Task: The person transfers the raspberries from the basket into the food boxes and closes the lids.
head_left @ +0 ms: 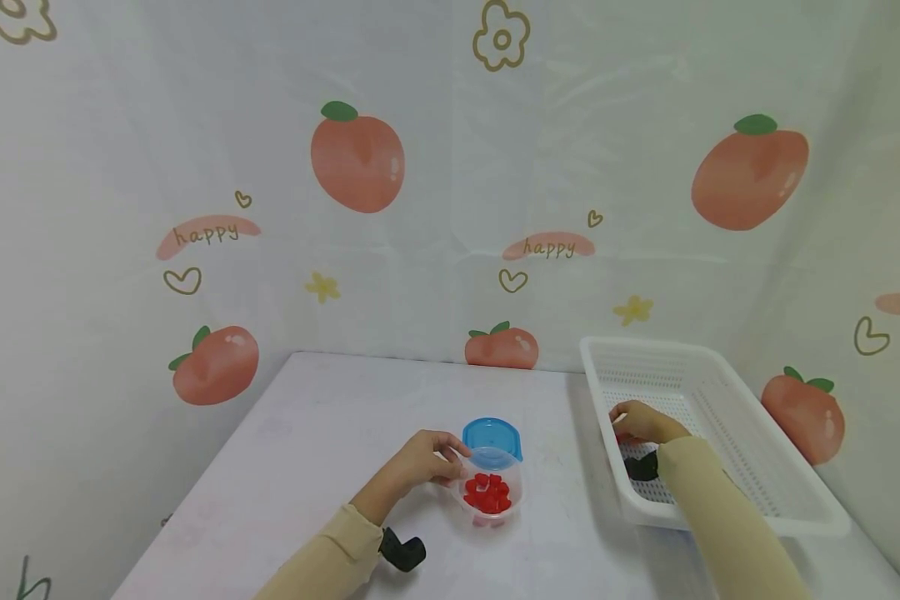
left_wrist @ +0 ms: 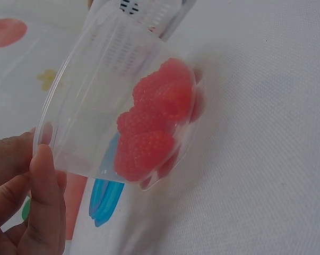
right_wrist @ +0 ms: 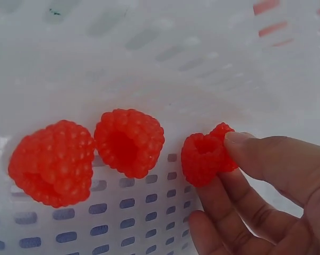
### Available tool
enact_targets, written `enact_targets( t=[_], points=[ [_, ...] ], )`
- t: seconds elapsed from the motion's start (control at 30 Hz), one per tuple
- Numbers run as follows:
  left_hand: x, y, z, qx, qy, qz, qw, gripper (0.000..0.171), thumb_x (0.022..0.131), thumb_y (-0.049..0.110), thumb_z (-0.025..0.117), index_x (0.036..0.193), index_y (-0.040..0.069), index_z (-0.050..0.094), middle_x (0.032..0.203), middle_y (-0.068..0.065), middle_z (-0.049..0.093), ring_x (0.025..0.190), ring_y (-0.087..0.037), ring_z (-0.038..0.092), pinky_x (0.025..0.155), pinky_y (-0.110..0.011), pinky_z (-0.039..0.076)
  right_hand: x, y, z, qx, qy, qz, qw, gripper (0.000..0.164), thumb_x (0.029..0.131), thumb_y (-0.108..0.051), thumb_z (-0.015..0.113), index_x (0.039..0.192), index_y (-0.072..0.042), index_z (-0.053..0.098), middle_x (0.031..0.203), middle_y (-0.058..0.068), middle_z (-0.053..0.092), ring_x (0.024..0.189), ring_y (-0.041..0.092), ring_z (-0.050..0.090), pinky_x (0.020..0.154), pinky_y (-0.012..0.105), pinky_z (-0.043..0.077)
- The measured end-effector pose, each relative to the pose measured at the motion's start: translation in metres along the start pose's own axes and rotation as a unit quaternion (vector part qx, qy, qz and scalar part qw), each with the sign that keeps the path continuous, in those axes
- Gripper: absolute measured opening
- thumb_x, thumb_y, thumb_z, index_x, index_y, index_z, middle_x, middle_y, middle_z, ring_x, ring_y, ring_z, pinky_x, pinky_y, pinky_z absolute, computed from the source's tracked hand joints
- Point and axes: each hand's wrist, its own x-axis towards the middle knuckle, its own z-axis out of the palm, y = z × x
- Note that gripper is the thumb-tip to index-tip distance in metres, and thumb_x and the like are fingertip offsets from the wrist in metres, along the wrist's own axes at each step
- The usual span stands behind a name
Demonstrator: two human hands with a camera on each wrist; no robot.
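Observation:
My left hand (head_left: 423,462) pinches the rim of a clear plastic cup (left_wrist: 88,114) between thumb and fingers. Red raspberries (head_left: 487,494) lie in the bottom of this cup. Just behind it is a blue lid (head_left: 492,435). Over on the right, my right hand (head_left: 645,422) reaches into a white perforated basket (head_left: 641,375), near its left wall. There the thumb and fingers pinch a raspberry (right_wrist: 223,130), with another raspberry (right_wrist: 199,159) right against it at the fingertips. Two more raspberries (right_wrist: 129,143) sit side by side on the basket floor.
The basket's raised rim (head_left: 600,417) stands between the right hand and the cup. Both stand on a table with a white cloth (head_left: 360,400). Behind the table hangs a curtain (head_left: 450,167) printed with fruit and flowers. A black strap (head_left: 402,550) is by the left wrist.

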Motion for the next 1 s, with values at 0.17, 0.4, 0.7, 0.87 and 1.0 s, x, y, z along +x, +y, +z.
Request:
enact_targets(
  t=[0.17, 0.4, 0.7, 0.87, 1.0],
  points=[
    [0.000, 0.000, 0.000, -0.001, 0.000, 0.000, 1.0000, 0.022, 0.081, 0.009, 0.076, 0.102, 0.006, 0.070, 0.085, -0.006, 0.059, 0.065, -0.016, 0.060, 0.066, -0.029, 0.059, 0.000, 0.000, 0.000, -0.014, 0.007, -0.010, 1.000, 0.014, 0.084, 0.002, 0.058, 0.096, 0.008, 0.056, 0.071, 0.000, 0.059, 0.067, 0.010, 0.058, 0.062, 0.024, 0.051],
    [-0.001, 0.001, 0.001, -0.001, 0.001, -0.005, 1.0000, 0.023, 0.081, 0.010, 0.077, 0.102, 0.006, 0.069, 0.085, -0.007, 0.059, 0.065, -0.017, 0.060, 0.065, -0.028, 0.058, 0.003, 0.001, -0.002, -0.022, 0.028, -0.018, 0.999, 0.017, 0.082, 0.002, 0.059, 0.096, 0.011, 0.058, 0.073, 0.000, 0.062, 0.068, 0.011, 0.060, 0.063, 0.026, 0.053],
    [0.001, 0.002, 0.001, -0.004, 0.002, -0.008, 1.0000, 0.022, 0.081, 0.010, 0.077, 0.102, 0.008, 0.069, 0.085, -0.006, 0.060, 0.065, -0.016, 0.060, 0.064, -0.028, 0.058, 0.001, -0.002, -0.010, 0.012, 0.062, -0.043, 0.997, 0.023, 0.086, 0.002, 0.057, 0.104, 0.016, 0.055, 0.081, 0.002, 0.063, 0.074, 0.011, 0.056, 0.067, 0.026, 0.052],
    [0.002, 0.003, 0.002, -0.007, 0.002, -0.009, 0.9999, 0.023, 0.081, 0.010, 0.077, 0.102, 0.007, 0.069, 0.085, -0.007, 0.060, 0.064, -0.017, 0.060, 0.064, -0.028, 0.058, 0.001, -0.005, -0.015, 0.022, 0.088, -0.056, 0.994, 0.027, 0.090, -0.002, 0.057, 0.110, 0.016, 0.054, 0.092, 0.007, 0.070, 0.085, 0.015, 0.063, 0.072, 0.027, 0.054],
    [0.003, 0.004, 0.002, -0.008, 0.005, -0.012, 0.9999, 0.023, 0.081, 0.010, 0.077, 0.102, 0.007, 0.069, 0.085, -0.007, 0.060, 0.065, -0.017, 0.060, 0.064, -0.028, 0.058, 0.002, -0.007, -0.018, 0.033, 0.116, -0.061, 0.991, 0.032, 0.091, -0.004, 0.058, 0.114, 0.017, 0.053, 0.099, 0.012, 0.070, 0.085, 0.012, 0.064, 0.071, 0.023, 0.054]
  ],
)
